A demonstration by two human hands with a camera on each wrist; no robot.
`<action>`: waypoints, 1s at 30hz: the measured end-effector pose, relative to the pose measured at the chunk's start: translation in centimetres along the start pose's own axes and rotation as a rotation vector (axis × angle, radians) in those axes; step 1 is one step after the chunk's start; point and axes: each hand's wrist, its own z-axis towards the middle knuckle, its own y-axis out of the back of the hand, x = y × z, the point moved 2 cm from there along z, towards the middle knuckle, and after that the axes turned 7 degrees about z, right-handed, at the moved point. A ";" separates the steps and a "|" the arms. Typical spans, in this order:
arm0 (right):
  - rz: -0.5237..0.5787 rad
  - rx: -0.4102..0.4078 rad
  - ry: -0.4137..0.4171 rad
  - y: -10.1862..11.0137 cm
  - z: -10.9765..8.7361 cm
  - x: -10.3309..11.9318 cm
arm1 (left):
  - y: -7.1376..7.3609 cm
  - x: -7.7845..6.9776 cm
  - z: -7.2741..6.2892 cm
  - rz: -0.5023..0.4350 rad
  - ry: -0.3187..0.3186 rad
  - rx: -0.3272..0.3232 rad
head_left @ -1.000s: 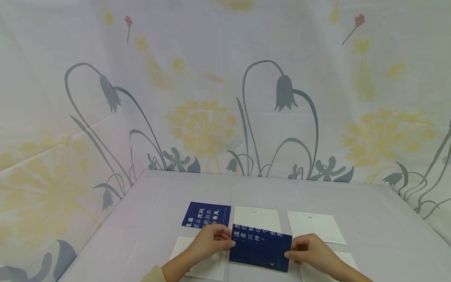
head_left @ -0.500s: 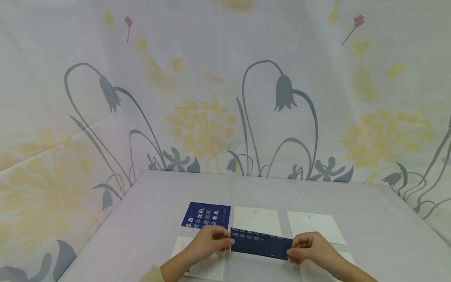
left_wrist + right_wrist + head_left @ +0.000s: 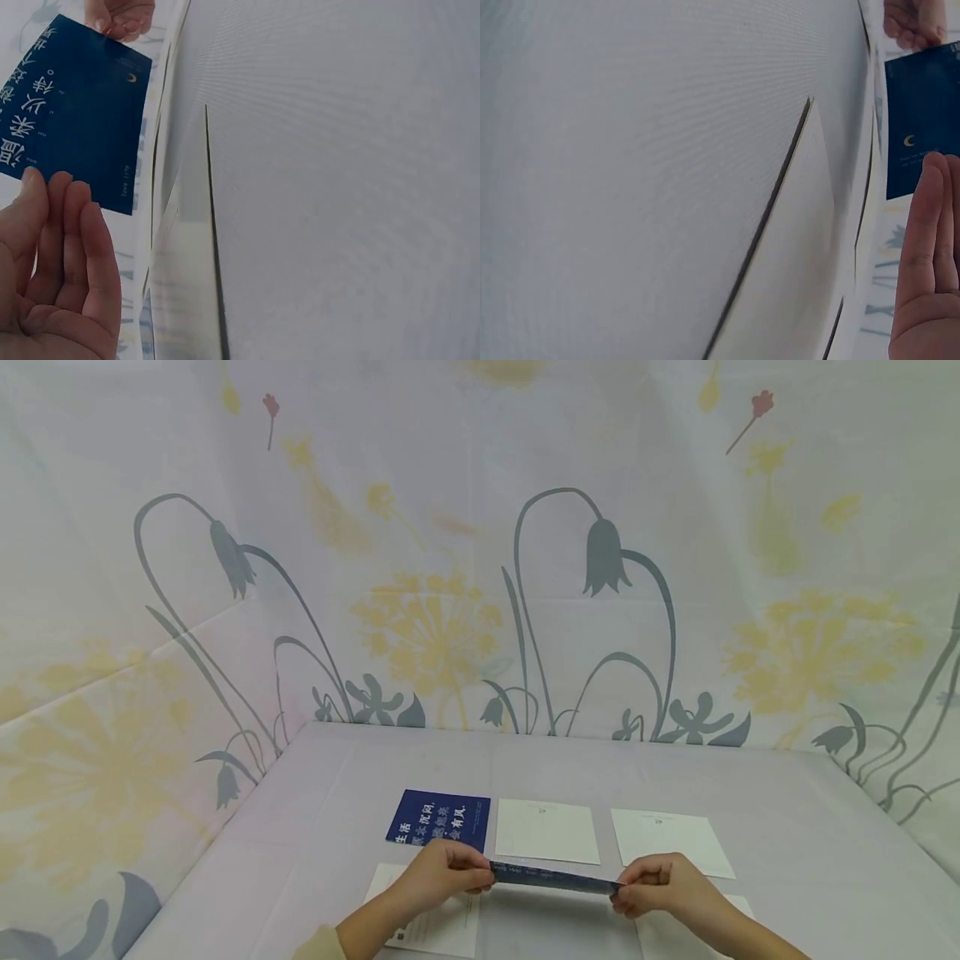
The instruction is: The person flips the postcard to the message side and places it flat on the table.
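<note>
A dark blue postcard [image 3: 553, 877] with white characters and a small yellow moon is held up over the table by both hands. In the head view it shows almost edge-on, as a thin strip. My left hand [image 3: 444, 878] pinches its left end between thumb and fingers; my right hand [image 3: 667, 889] pinches the right end. The left wrist view shows the postcard's printed face [image 3: 90, 105]. Beyond the left hand lies another blue postcard [image 3: 442, 817] with white writing, partly covered by the fingers.
Two white cards, one in the middle [image 3: 547, 831] and one to the right [image 3: 673, 842], lie in the far row. Nearer, another white card [image 3: 438, 922] lies under the left forearm and one [image 3: 678, 935] under the right. A flower-printed cloth [image 3: 480, 527] rises behind the table [image 3: 570, 768].
The held postcard has tilted from showing its printed face to almost edge-on in the head view. Both hands keep their pinch and have hardly shifted; more of the middle white card shows.
</note>
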 end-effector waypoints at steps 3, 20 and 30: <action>0.012 0.028 0.015 0.1 0.0 -0.1 | 0.0 0.1 0.1 -0.035 -0.009 0.001; 0.044 0.025 0.007 0.2 -0.4 -0.2 | -0.1 0.0 0.0 -0.064 -0.031 0.039; 0.033 0.030 0.033 0.2 -0.3 -0.3 | -0.1 0.1 -0.1 -0.109 0.008 0.032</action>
